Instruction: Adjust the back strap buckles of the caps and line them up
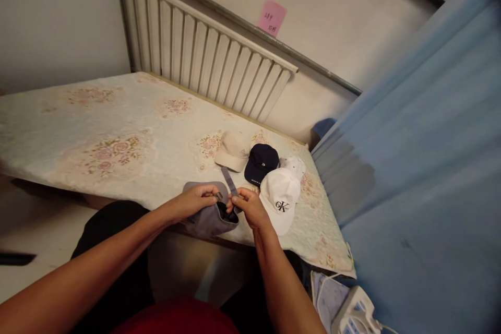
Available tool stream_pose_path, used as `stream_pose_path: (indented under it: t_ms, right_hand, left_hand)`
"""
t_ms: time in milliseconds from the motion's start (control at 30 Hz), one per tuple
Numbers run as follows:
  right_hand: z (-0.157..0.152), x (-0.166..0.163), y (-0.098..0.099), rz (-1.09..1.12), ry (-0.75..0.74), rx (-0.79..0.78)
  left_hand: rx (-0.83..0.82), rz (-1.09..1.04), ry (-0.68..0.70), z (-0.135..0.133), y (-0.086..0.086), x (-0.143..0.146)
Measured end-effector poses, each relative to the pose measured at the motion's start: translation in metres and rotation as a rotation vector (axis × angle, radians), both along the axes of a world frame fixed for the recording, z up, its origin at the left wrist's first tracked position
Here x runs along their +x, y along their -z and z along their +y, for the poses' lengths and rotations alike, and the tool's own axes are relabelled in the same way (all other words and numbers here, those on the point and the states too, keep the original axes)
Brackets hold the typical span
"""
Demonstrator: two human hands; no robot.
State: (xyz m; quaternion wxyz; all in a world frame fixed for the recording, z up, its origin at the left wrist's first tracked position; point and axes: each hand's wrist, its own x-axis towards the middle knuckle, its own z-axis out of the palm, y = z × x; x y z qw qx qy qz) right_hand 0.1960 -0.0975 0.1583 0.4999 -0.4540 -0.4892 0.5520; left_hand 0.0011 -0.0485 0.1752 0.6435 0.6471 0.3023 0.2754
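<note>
Between my hands is a grey baseball cap [211, 222], at the near edge of the flower-patterned bed. My left hand [201, 199] pinches one side of its back opening, by the short strap end with the buckle. In my right hand [250, 206] is the cap's long adjuster strap [229, 180], its free end pointing up and away. The two strap ends are apart. Just beyond lie a beige cap [231, 150], a navy cap [261, 163] and a white cap [281, 195] with black letters. A further white cap [294, 166] is partly hidden behind that one.
A floral cover [113, 151] spreads over the bed, with a white radiator [203, 42] along the wall behind it. A blue curtain [410, 167] hangs at the right. At the lower right stands a white device [354, 310] with a cable. A pink note [272, 17] is on the wall.
</note>
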Motion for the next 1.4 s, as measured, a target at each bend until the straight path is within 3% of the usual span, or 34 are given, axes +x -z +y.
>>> stream_pose_path:
  t_ms: [200,333,633,933,1167,1400]
  right_hand:
    - [-0.003,-0.016,0.0,-0.007,-0.012,0.004]
    - [-0.002,-0.021,-0.001,-0.008,-0.035,-0.039]
    - [-0.002,-0.026,0.001,0.057,-0.077,-0.125]
    - [-0.004,-0.03,0.002,0.1,-0.006,-0.116]
    - [-0.005,-0.028,0.001,0.108,-0.008,-0.121]
    - [-0.006,-0.032,0.004,0.11,0.023,-0.141]
  left_hand:
    - [0.119,-0.046,0.034,0.002,0.015,0.001]
    - [0.183,0.001,-0.017,0.001,0.025,0.003]
    - [0.455,0.183,-0.161,-0.007,0.024,0.005]
    - [0.993,0.288,-0.325,-0.022,0.04,0.001]
    - [1.269,0.409,-0.382,-0.025,0.035,0.003]
    - [1.333,0.534,-0.463,-0.033,0.032,0.004]
